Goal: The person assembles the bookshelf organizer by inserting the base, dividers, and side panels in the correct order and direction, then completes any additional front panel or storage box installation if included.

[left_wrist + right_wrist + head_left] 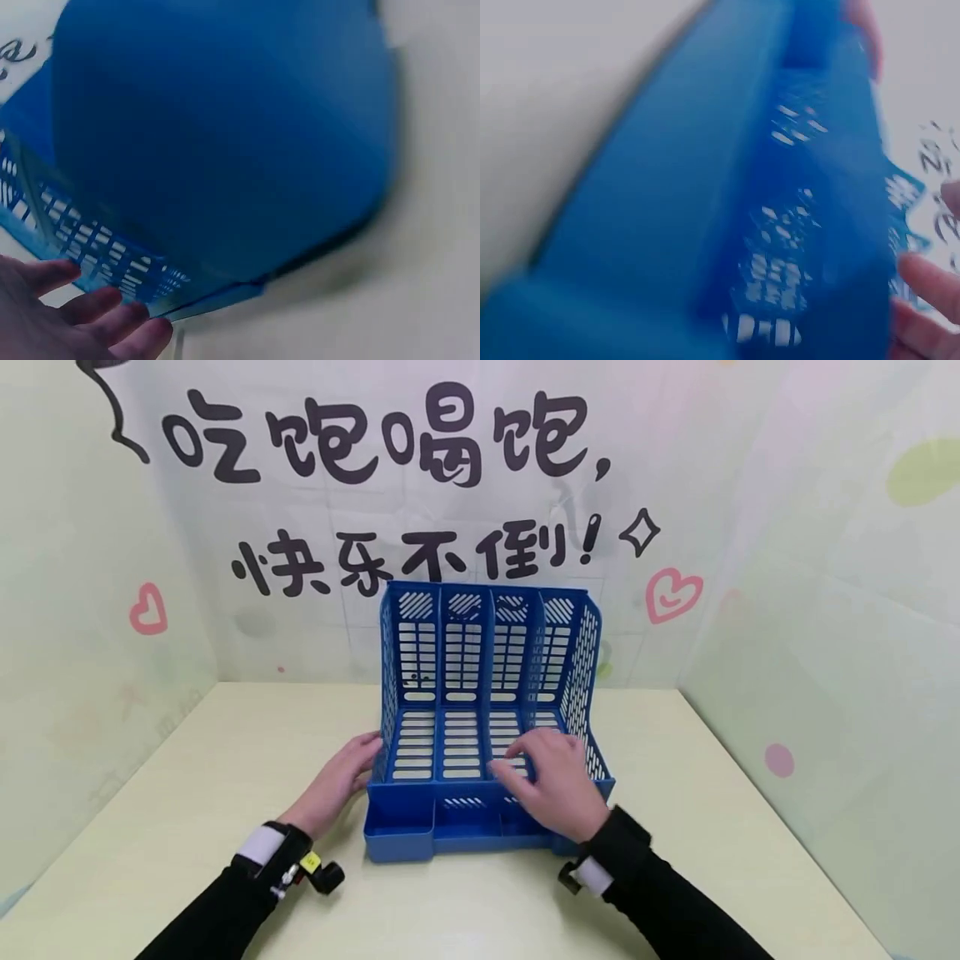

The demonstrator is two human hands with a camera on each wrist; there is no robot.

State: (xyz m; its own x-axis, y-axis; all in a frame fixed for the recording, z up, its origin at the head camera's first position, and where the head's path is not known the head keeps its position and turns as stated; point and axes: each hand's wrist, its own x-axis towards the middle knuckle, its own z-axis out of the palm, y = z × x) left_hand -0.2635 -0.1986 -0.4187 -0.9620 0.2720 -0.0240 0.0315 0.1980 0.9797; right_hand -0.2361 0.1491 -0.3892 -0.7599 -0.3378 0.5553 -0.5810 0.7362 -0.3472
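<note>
A blue plastic desktop file organizer (468,843) stands upright on the table, with tall slatted compartments behind a row of shallow front trays. At its left side, my left hand (341,783) has its fingertips right by the perforated side panel. The left wrist view shows those fingers (112,324) spread and loosely bent beside the blue wall. My right hand (558,785) is over the front right part, its thumb and fingers apart and slightly bent, with nothing between them. It hides part of the right compartments and trays. Right fingers (930,289) appear at the edge of the right wrist view.
The pale table (247,752) extends on both sides of the organizer. Behind it hangs a white backdrop (315,510) with black lettering and pink hearts. Similar pale panels (825,635) bound the table at left and right. Dark sleeves and wrist cameras (326,877) are on both arms.
</note>
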